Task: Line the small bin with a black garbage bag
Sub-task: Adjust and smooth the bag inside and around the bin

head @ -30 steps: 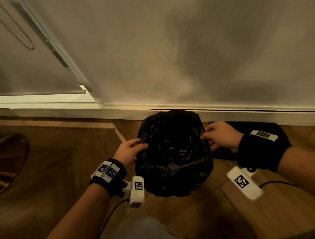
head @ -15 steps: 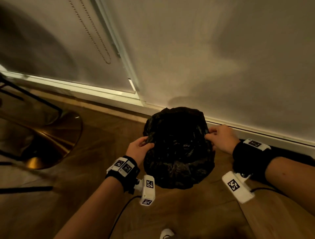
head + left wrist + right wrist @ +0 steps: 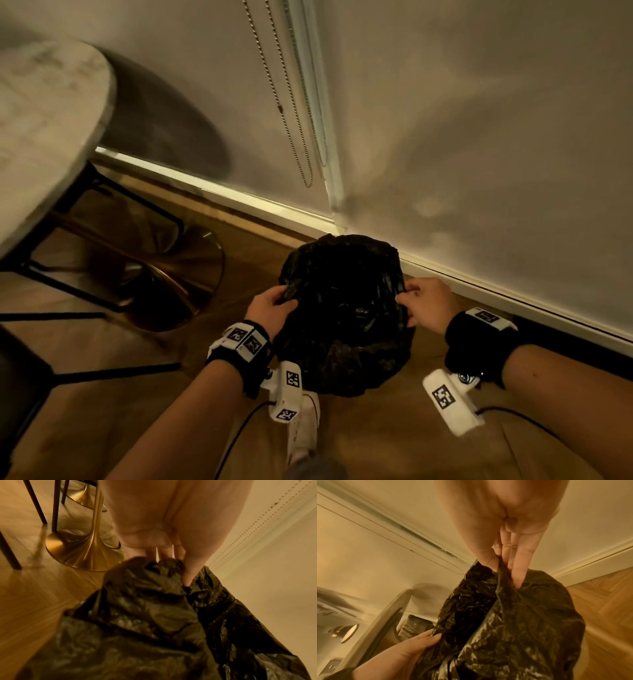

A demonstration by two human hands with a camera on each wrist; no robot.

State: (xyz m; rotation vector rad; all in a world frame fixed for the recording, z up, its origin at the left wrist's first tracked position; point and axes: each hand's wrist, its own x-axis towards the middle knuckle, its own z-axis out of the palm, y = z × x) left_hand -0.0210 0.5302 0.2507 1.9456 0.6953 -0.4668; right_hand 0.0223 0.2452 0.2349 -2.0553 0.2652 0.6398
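Note:
A crinkled black garbage bag point(image 3: 344, 315) drapes over the small bin on the wooden floor by the wall; the bin itself is fully hidden under the plastic. My left hand point(image 3: 270, 303) pinches the bag's left rim, thumb on top of a bunched fold point(image 3: 171, 577). On the opposite side my right hand point(image 3: 421, 303) pinches the right rim between thumb and fingers point(image 3: 508, 566). Black plastic point(image 3: 513, 622) fills the lower part of both wrist views.
A white skirting board point(image 3: 513, 294) and wall run behind the bin. A round marble table top point(image 3: 44, 137) with a brass trumpet base point(image 3: 178, 284) and dark chair legs point(image 3: 85, 308) stands at the left. Blind chains point(image 3: 294, 113) hang on the wall. My white shoe point(image 3: 303, 428) is just below the bin.
The head view has swung left and up, bringing the table and chair into sight. Both hands have kept their pinch on the bag's sides.

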